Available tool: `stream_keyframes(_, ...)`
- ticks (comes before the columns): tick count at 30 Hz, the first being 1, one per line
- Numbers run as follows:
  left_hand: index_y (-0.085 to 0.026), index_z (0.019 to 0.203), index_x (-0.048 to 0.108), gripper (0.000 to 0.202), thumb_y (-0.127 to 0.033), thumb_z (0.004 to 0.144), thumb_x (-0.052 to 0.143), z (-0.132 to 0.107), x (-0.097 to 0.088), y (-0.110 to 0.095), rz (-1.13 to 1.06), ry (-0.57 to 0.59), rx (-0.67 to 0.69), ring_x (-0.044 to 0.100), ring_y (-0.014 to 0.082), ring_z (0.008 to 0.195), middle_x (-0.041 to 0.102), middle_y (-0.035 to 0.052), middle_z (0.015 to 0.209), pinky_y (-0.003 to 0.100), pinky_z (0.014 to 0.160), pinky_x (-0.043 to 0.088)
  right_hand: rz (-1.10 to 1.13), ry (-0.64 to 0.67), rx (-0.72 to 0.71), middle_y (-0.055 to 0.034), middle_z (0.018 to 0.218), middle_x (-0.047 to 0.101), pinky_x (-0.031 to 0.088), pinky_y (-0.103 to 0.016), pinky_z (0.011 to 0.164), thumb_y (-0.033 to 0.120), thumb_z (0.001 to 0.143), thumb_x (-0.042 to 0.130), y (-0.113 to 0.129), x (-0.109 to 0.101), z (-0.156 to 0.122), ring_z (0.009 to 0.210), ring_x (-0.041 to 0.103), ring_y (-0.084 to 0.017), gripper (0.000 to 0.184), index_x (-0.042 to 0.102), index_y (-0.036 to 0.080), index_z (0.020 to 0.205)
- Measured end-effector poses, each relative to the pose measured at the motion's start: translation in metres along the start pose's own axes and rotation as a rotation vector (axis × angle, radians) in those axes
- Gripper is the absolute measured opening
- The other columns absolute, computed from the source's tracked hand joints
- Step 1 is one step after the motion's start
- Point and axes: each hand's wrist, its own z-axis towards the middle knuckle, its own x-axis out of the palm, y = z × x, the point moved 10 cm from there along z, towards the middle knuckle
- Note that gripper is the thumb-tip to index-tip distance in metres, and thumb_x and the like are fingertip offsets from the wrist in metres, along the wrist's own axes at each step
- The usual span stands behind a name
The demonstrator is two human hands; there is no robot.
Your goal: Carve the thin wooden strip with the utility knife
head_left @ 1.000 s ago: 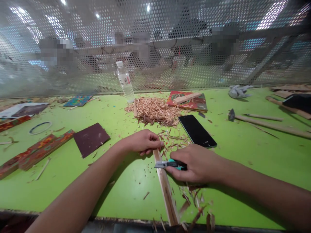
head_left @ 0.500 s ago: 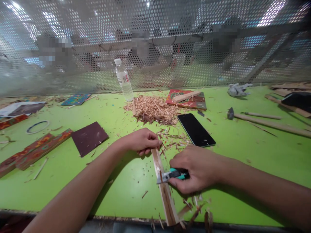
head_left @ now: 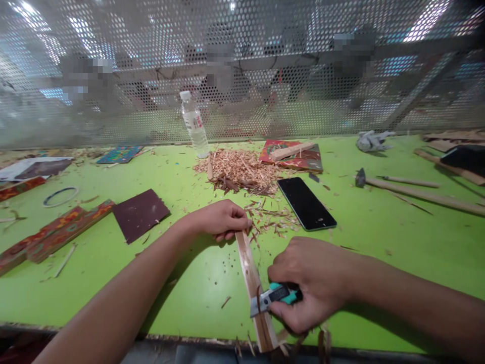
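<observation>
My left hand (head_left: pixel 226 220) is closed on the far end of a narrow wood strip (head_left: pixel 248 265), which runs toward me to the table's front edge. In my right hand (head_left: pixel 308 278) is a utility knife (head_left: pixel 278 294) with a teal and black handle. Its blade lies across the strip's lower part, with a thin curl of wood standing at it. The strip's surface is pale with a darker brown streak at the near end. Loose shavings hang by the front edge, partly behind my right hand.
Beyond my hands lie a heap of wood shavings (head_left: pixel 242 169), a black phone (head_left: pixel 306 203) and a water bottle (head_left: pixel 195 126). A hammer (head_left: pixel 413 189) rests at right, brown sandpaper (head_left: pixel 141 215) and painted wood strips (head_left: pixel 70 227) at left. A perforated metal screen (head_left: pixel 242 111) closes off the back.
My right hand has drawn the utility knife down along the strip, toward me. My left hand stays at the far end.
</observation>
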Motion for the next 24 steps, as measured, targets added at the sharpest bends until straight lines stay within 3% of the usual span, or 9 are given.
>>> stream_keyframes(5, -0.019, 0.082, 0.068, 0.032, -0.048, 0.095, 0.064, 0.000, -0.001, 0.000, 0.011, 0.007, -0.002, 0.045, 0.0074, 0.036, 0.054, -0.0068, 0.048, 0.020, 0.042, 0.039, -0.041, 0.017, 0.026, 0.0029, 0.049, 0.054, 0.017, -0.030, 0.049, 0.047, 0.077, 0.066, 0.001, 0.002, -0.001, 0.047, 0.023, -0.012, 0.034, 0.051, 0.022, 0.058)
stream_keyframes(11, -0.019, 0.077, 0.065, 0.034, -0.048, 0.093, 0.057, -0.004, -0.005, -0.013, 0.123, -0.079, 0.029, 0.043, 0.0103, 0.041, 0.048, -0.0059, 0.049, 0.024, 0.045, 0.035, -0.113, -0.032, 0.035, -0.0004, 0.056, 0.061, 0.019, -0.032, 0.053, 0.045, 0.089, 0.062, -0.008, -0.004, 0.006, 0.049, 0.035, -0.013, 0.035, 0.060, 0.021, 0.065)
stream_keyframes(16, -0.020, 0.062, 0.051, 0.051, -0.055, 0.098, 0.047, -0.008, -0.019, -0.035, 0.454, -0.309, 0.133, 0.042, 0.0122, 0.054, 0.050, -0.0015, 0.058, 0.028, 0.052, 0.028, -0.162, -0.062, 0.071, -0.0031, 0.062, 0.064, 0.019, -0.034, 0.056, 0.043, 0.096, 0.058, -0.021, -0.009, 0.009, 0.053, 0.042, -0.014, 0.035, 0.062, 0.020, 0.070)
stream_keyframes(19, -0.019, 0.067, 0.057, 0.053, -0.056, 0.101, 0.041, -0.009, -0.028, -0.036, 0.611, -0.409, 0.077, 0.047, 0.0146, 0.058, 0.057, 0.0014, 0.063, 0.029, 0.055, 0.030, -0.178, -0.058, 0.080, -0.0038, 0.064, 0.065, 0.019, -0.034, 0.057, 0.045, 0.101, 0.053, -0.024, -0.010, 0.008, 0.055, 0.047, -0.016, 0.037, 0.062, 0.020, 0.074)
stream_keyframes(24, -0.017, 0.074, 0.070, 0.055, -0.050, 0.102, 0.036, -0.006, -0.031, -0.032, 0.671, -0.433, 0.006, 0.051, 0.0180, 0.061, 0.069, 0.0085, 0.073, 0.031, 0.056, 0.030, -0.184, -0.033, 0.067, -0.0043, 0.072, 0.067, 0.025, -0.034, 0.060, 0.049, 0.108, 0.041, -0.018, -0.010, 0.008, 0.062, 0.056, -0.019, 0.042, 0.060, 0.020, 0.084)
